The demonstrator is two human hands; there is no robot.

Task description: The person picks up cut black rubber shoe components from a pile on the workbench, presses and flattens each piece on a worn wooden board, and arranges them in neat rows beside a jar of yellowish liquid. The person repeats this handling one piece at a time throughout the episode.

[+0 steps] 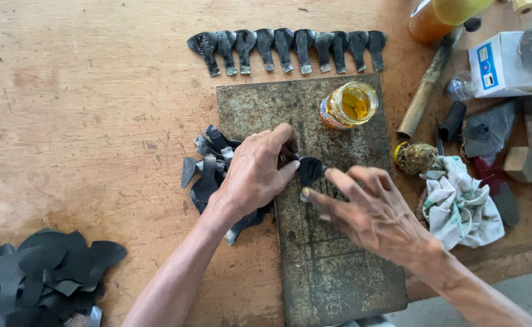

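Observation:
My left hand [256,172] pinches the upper edge of a small black spoon-shaped leather piece [310,170] lying on a stained metal slab [332,254]. The fingertips of my right hand [370,209] press on the piece's lower end. My left hand rests over a loose heap of similar black pieces [208,172] at the slab's left edge. An open jar of yellow glue [350,105] stands on the slab's far part. A row of several black pieces [290,48] lies side by side beyond the slab.
A larger pile of black cut pieces [42,275] sits at the lower left. At the right lie a crumpled cloth [459,206], a round brush [415,157], a wooden handle [428,85], a white box [499,66], bottles and dark scraps.

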